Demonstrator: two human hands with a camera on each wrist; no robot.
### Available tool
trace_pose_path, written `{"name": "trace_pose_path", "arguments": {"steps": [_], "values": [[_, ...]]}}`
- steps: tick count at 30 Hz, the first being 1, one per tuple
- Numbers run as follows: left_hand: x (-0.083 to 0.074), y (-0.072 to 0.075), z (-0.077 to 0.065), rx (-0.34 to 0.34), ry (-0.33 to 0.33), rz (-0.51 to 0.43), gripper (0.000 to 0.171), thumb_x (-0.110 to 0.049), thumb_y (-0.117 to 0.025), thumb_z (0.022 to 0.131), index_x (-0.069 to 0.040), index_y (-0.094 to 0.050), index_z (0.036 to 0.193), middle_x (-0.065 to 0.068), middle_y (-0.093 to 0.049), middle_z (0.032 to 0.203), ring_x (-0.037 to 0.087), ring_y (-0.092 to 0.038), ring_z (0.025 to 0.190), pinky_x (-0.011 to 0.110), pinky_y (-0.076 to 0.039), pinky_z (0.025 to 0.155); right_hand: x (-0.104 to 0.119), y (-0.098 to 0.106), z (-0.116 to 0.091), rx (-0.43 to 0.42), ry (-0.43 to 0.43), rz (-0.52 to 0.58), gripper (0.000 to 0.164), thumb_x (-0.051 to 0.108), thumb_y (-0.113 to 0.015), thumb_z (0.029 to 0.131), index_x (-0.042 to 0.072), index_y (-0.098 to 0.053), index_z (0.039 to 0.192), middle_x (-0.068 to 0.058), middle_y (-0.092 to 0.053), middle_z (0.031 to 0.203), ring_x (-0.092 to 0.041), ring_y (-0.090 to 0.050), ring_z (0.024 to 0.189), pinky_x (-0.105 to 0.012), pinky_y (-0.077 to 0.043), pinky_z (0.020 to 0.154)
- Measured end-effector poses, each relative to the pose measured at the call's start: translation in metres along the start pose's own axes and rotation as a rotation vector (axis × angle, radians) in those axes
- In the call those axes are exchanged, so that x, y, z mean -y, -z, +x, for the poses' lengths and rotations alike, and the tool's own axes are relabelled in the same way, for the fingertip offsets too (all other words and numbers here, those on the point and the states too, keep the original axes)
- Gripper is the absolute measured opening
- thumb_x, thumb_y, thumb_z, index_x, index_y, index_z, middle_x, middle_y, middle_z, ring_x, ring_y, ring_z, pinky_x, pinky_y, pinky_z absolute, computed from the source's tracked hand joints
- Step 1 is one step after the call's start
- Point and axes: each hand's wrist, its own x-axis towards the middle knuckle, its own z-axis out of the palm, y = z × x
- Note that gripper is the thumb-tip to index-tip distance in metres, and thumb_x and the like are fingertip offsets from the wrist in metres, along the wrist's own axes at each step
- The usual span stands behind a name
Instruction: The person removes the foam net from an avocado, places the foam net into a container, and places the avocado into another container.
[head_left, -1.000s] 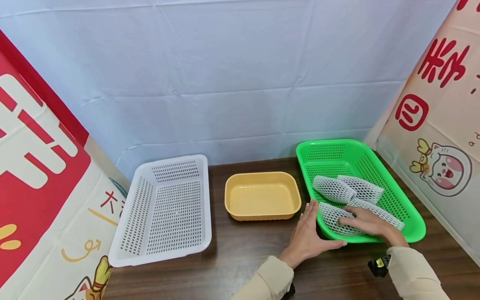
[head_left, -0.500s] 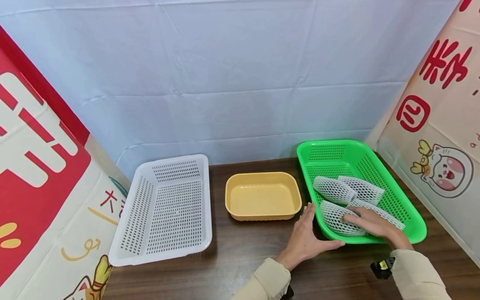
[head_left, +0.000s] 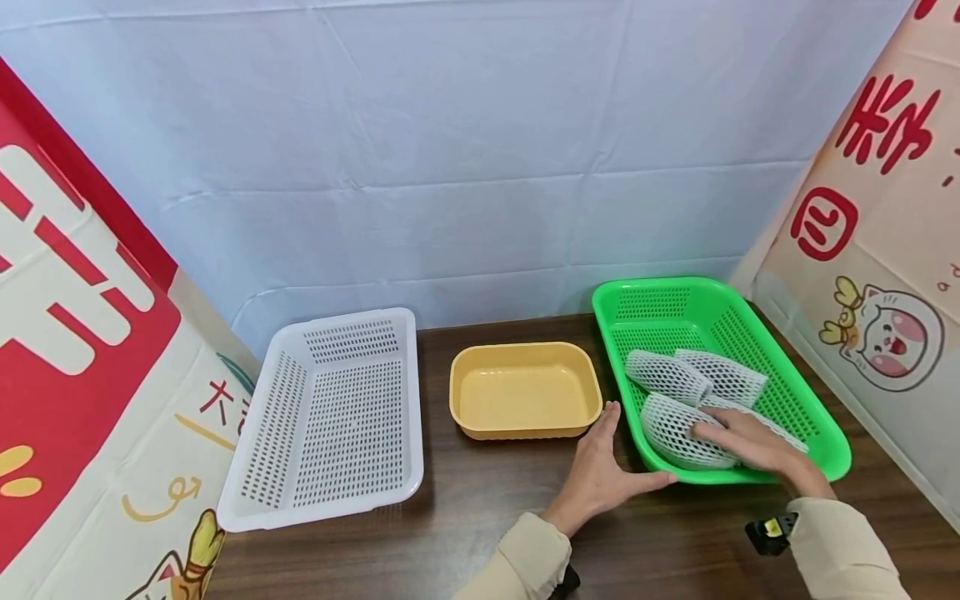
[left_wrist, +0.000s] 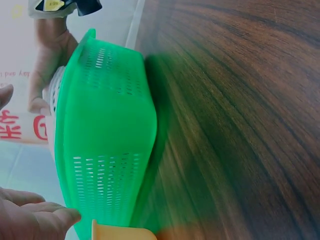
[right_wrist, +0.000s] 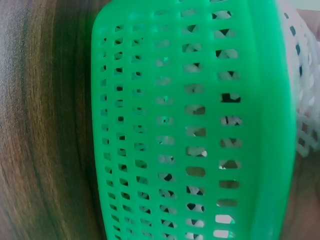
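Observation:
In the head view a green perforated basket stands at the right, holding several white foam net sleeves. My right hand reaches over its near rim and grips the nearest foam net sleeve, thumb on top and the other fingers partly hidden. That sleeve bulges wide; whether anything is inside cannot be told. Behind it lie two more sleeves, one at left and one at right. Another is partly under the right hand. My left hand is spread beside the basket's near-left corner, its thumb close to the rim.
A shallow yellow tray sits left of the green basket, just beyond my left fingertips. Farther left is a white perforated basket. A pale cloth hangs behind the brown wooden table, with printed panels at both sides.
My right hand shifts slightly right and the gripped foam net sleeve swells from flattened to rounded. My left hand draws back a little, down and left.

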Motion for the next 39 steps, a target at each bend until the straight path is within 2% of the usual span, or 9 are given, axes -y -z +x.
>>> {"name": "trace_pose_path", "arguments": {"steps": [14, 21, 28, 32, 35, 39], "values": [[-0.004, 0.008, -0.001, -0.027, 0.053, -0.043, 0.097, -0.065, -0.065, 0.061, -0.024, -0.026, 0.14, -0.005, -0.031, 0.138, 0.02, -0.031, 0.124, 0.038, -0.036, 0.092, 0.001, 0.004, -0.005, -0.053, 0.065, 0.018, 0.058, 0.035, -0.044, 0.091, -0.011, -0.038, 0.127, -0.028, -0.047, 0.119, -0.046, -0.043, 0.106, -0.055, -0.039, 0.076], [-0.006, 0.013, 0.0, -0.026, 0.018, -0.173, 0.095, -0.057, -0.07, 0.063, -0.02, -0.028, 0.139, -0.003, -0.034, 0.136, 0.013, -0.039, 0.118, 0.026, -0.038, 0.089, 0.001, 0.003, -0.007, -0.075, 0.086, 0.035, 0.055, 0.034, -0.045, 0.091, -0.008, -0.041, 0.126, -0.026, -0.048, 0.118, -0.043, -0.045, 0.104, -0.054, -0.04, 0.076], [-0.004, 0.015, 0.001, -0.009, 0.063, -0.321, 0.09, -0.047, -0.076, 0.063, -0.021, -0.031, 0.138, -0.006, -0.034, 0.136, 0.009, -0.041, 0.115, 0.023, -0.039, 0.087, 0.006, 0.007, -0.01, -0.076, 0.049, 0.04, 0.066, 0.037, -0.045, 0.09, -0.013, -0.029, 0.131, -0.034, -0.036, 0.126, -0.048, -0.037, 0.11, -0.056, -0.037, 0.078], [-0.004, 0.016, 0.001, 0.001, 0.078, -0.378, 0.087, -0.043, -0.076, 0.065, -0.02, -0.033, 0.137, -0.007, -0.037, 0.134, 0.01, -0.043, 0.114, 0.022, -0.04, 0.085, 0.009, 0.008, -0.011, -0.079, 0.057, 0.067, 0.065, 0.033, -0.045, 0.09, -0.014, -0.028, 0.131, -0.034, -0.035, 0.127, -0.048, -0.037, 0.111, -0.056, -0.037, 0.078], [-0.004, 0.019, 0.0, 0.011, 0.091, -0.415, 0.085, -0.041, -0.076, 0.066, -0.021, -0.033, 0.137, -0.007, -0.041, 0.129, 0.01, -0.045, 0.112, 0.021, -0.041, 0.084, 0.011, 0.008, -0.012, -0.084, 0.069, 0.092, 0.062, 0.03, -0.044, 0.091, -0.014, -0.028, 0.131, -0.032, -0.04, 0.125, -0.045, -0.04, 0.11, -0.055, -0.038, 0.079], [-0.002, 0.023, 0.0, 0.026, 0.12, -0.462, 0.082, -0.038, -0.076, 0.068, -0.023, -0.034, 0.136, -0.006, -0.045, 0.125, 0.01, -0.047, 0.11, 0.021, -0.042, 0.082, 0.011, 0.008, -0.014, -0.11, 0.096, 0.091, 0.059, 0.027, -0.044, 0.091, -0.014, -0.029, 0.13, -0.021, -0.056, 0.109, -0.038, -0.05, 0.101, -0.053, -0.039, 0.078]]}}
